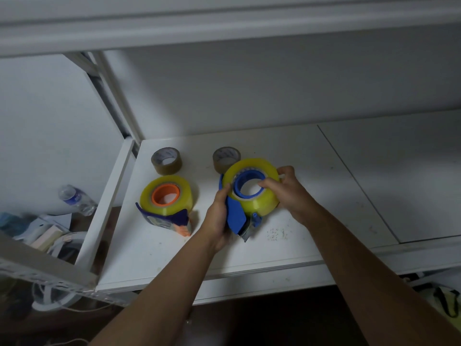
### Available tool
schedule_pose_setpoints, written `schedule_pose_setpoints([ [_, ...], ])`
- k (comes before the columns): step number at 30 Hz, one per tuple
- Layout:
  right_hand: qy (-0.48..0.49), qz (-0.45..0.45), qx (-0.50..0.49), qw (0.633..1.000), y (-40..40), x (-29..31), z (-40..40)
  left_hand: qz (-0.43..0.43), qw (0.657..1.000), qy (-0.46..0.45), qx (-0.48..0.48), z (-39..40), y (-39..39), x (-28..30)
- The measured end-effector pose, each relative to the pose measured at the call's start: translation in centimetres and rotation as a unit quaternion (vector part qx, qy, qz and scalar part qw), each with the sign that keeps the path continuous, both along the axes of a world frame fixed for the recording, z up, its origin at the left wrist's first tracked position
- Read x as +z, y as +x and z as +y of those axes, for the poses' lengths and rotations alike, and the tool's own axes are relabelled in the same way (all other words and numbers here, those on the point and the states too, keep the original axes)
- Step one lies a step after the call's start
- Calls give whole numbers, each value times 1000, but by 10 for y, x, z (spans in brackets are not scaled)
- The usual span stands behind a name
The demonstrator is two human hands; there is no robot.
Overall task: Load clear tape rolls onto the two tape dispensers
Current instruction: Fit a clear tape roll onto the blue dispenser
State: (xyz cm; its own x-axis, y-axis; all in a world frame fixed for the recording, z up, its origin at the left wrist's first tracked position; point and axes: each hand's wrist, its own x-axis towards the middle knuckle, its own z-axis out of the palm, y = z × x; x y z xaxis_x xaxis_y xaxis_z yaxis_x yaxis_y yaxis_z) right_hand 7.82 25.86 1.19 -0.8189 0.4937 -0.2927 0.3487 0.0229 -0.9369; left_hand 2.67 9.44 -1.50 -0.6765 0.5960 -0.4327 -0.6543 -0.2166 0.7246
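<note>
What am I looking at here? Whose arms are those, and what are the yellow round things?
There is just one picture, taken by a camera worn on a person's head, so you look down along their two bare arms. No robot here.

The yellow rings are rolls of clear sticky tape. The person's left hand grips the blue tape dispenser, a holder that helps you pull and cut tape. Their right hand steadies the clear tape roll sitting on its blue hub.

To the left, resting on the white shelf, is a second dispenser with an orange hub, and it already carries its own yellow roll.

Behind them stand two brown tape rolls, untouched. A water bottle lies lower down on the left, off the shelf.
</note>
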Motion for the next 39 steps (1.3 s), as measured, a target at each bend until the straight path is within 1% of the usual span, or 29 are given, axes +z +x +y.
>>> schedule_pose_setpoints([
  [3, -57, 3, -15, 998, 0, -12, 4, 117, 985, -130, -3, 2, -1, 0],
  [5, -108, 3, -20, 994, 1, -19, 6, 158, 973, -166, -8, 4, 0, -1],
  [7, -114, -12, -15, 993, -1, -28, 7, 195, 960, -202, -11, 6, -1, -3],
  [9, -81, -37, -25, 996, -5, -37, 8, 215, 947, -238, -12, 9, -5, -5],
  [12, -14, -67, -33, 997, -14, -47, 12, 219, 940, -262, 4, 12, -9, -4],
  [15, 48, -77, -5, 996, -22, -47, 10, 237, 927, -290, 13, 13, -16, -7],
  [17, 88, -82, 7, 993, -28, -49, 8, 225, 922, -315, 22, 12, -18, -8],
  [19, 134, -85, 10, 987, -35, -54, 6, 216, 920, -327, 28, 10, -19, -9],
  [22, 180, -91, 10, 980, -38, -58, 5, 233, 910, -343, 24, 7, -24, -16],
  [27, 251, -118, 10, 961, -41, -58, 1, 242, 906, -347, 7, 3, -30, -16],
  [30, 330, -161, 33, 930, -39, -54, -2, 269, 892, -362, -24, -5, -33, -8],
  [31, 349, -163, 38, 922, -38, -53, -2, 292, 880, -374, -36, -10, -35, -6],
  [33, 395, -146, 25, 907, -33, -49, -5, 366, 837, -406, -18, -24, -40, -2],
  [35, 484, -86, 16, 871, -29, -48, -8, 451, 774, -443, 36, -42, -48, 2],
  [36, 528, -50, 34, 847, -27, -47, -8, 484, 737, -470, 52, -52, -53, 4],
  [37, 564, -20, 61, 823, -26, -47, -7, 506, 699, -503, 53, -63, -60, 4],
  [38, 584, -7, 95, 806, -25, -46, -5, 521, 662, -537, 38, -74, -66, 4],
  [39, 587, -8, 131, 799, -25, -44, -2, 524, 635, -567, 7, -84, -73, 3],
])
